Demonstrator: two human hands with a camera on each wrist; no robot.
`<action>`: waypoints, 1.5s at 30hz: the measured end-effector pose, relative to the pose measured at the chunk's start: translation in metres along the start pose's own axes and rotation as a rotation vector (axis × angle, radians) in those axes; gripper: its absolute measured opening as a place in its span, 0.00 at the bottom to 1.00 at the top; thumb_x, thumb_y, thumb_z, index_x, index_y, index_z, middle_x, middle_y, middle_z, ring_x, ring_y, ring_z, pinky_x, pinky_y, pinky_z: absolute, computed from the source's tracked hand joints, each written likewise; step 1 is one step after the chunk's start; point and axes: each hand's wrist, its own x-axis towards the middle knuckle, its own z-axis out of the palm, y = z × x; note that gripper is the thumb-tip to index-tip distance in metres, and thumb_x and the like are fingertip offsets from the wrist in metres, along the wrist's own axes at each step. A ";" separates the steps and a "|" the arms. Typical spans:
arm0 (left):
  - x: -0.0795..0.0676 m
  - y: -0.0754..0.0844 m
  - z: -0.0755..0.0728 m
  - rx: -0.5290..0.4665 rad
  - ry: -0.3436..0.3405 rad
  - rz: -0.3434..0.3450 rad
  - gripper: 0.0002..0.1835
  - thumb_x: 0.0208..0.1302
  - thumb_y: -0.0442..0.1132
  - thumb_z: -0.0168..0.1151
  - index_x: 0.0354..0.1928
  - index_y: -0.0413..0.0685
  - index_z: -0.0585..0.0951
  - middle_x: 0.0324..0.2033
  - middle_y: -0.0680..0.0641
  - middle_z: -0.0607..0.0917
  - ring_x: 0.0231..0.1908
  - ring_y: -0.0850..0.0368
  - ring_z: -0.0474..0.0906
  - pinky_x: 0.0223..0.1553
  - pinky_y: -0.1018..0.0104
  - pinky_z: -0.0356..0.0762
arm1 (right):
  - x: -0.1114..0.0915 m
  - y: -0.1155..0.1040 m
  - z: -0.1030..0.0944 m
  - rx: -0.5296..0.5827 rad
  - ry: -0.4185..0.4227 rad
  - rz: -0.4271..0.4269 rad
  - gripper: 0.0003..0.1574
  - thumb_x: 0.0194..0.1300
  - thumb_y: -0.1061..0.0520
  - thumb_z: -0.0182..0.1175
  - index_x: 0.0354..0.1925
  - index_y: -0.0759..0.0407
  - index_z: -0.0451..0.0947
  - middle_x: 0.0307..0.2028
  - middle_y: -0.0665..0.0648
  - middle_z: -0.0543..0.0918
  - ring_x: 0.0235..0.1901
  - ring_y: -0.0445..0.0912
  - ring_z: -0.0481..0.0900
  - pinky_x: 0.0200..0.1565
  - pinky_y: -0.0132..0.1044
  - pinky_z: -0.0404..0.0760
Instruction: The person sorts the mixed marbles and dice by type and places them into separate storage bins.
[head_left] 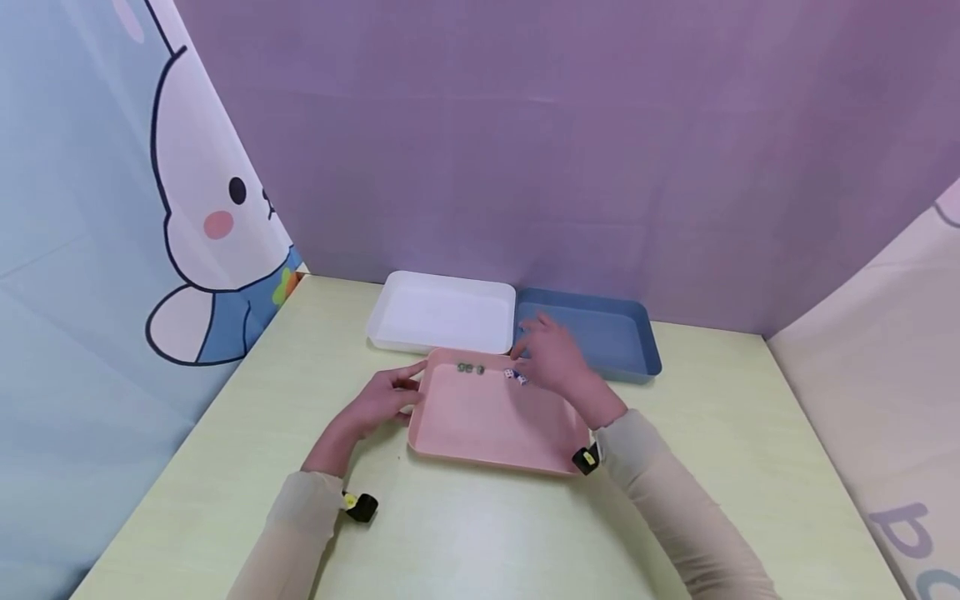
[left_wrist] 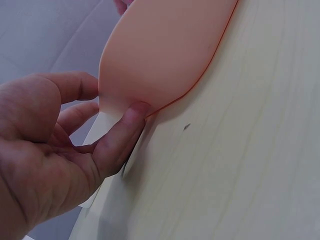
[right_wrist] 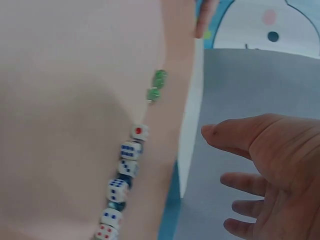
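A pink tray (head_left: 480, 429) lies on the table. At its left side my left hand (head_left: 382, 402) touches the outer wall with thumb and fingertips spread along the corner. Along the far wall inside the tray stands a row of white dice (right_wrist: 118, 191) with coloured pips; dark teal bits show between some of them. Several small green, see-through pieces (right_wrist: 153, 94) continue that row to the left. Above the tray's far right edge hovers my right hand (head_left: 553, 358), fingers loosely spread and nothing between them in the right wrist view.
Behind the pink tray a white tray (head_left: 442, 312) stands at the left, and a blue tray (head_left: 647, 342) at the right, side by side. A purple cloth (head_left: 525, 150) hangs behind the table (head_left: 420, 533). Printed curtains (head_left: 82, 208) flank both sides.
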 end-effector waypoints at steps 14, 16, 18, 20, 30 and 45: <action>-0.001 0.001 -0.001 0.006 -0.025 0.024 0.36 0.62 0.28 0.61 0.72 0.52 0.65 0.51 0.33 0.75 0.42 0.48 0.75 0.34 0.58 0.83 | 0.018 -0.001 0.023 -0.078 -0.115 -0.036 0.10 0.61 0.61 0.63 0.30 0.48 0.89 0.60 0.60 0.76 0.70 0.62 0.53 0.62 0.64 0.62; -0.002 0.001 -0.001 0.012 -0.020 0.016 0.36 0.62 0.28 0.61 0.72 0.53 0.65 0.51 0.34 0.75 0.42 0.49 0.75 0.34 0.58 0.83 | 0.020 -0.002 0.025 -0.090 -0.139 -0.028 0.11 0.61 0.62 0.62 0.28 0.48 0.88 0.64 0.62 0.72 0.71 0.63 0.51 0.63 0.63 0.61; -0.002 0.002 -0.001 0.017 -0.015 0.012 0.36 0.62 0.28 0.61 0.72 0.54 0.66 0.50 0.35 0.75 0.42 0.49 0.75 0.33 0.58 0.83 | 0.021 -0.002 0.028 -0.117 -0.160 -0.026 0.13 0.61 0.62 0.61 0.25 0.47 0.86 0.66 0.61 0.69 0.71 0.62 0.49 0.63 0.62 0.61; -0.003 0.002 -0.002 0.021 -0.010 0.010 0.36 0.62 0.29 0.61 0.72 0.54 0.66 0.50 0.36 0.75 0.41 0.49 0.75 0.33 0.58 0.83 | 0.023 -0.003 0.030 -0.135 -0.167 -0.027 0.14 0.61 0.61 0.62 0.22 0.46 0.84 0.67 0.61 0.67 0.72 0.62 0.47 0.63 0.61 0.61; -0.002 0.004 -0.001 0.020 -0.016 0.004 0.36 0.61 0.29 0.61 0.72 0.54 0.65 0.49 0.36 0.75 0.42 0.48 0.74 0.34 0.58 0.83 | 0.026 0.000 0.036 -0.192 -0.161 -0.062 0.19 0.58 0.61 0.65 0.14 0.45 0.77 0.70 0.62 0.62 0.72 0.63 0.43 0.62 0.60 0.64; -0.001 0.001 0.000 0.008 0.004 -0.004 0.36 0.60 0.29 0.62 0.71 0.56 0.68 0.48 0.37 0.75 0.42 0.48 0.73 0.36 0.56 0.84 | 0.025 0.005 0.030 -0.075 -0.077 -0.110 0.05 0.57 0.58 0.67 0.29 0.48 0.88 0.61 0.63 0.75 0.71 0.63 0.50 0.69 0.54 0.51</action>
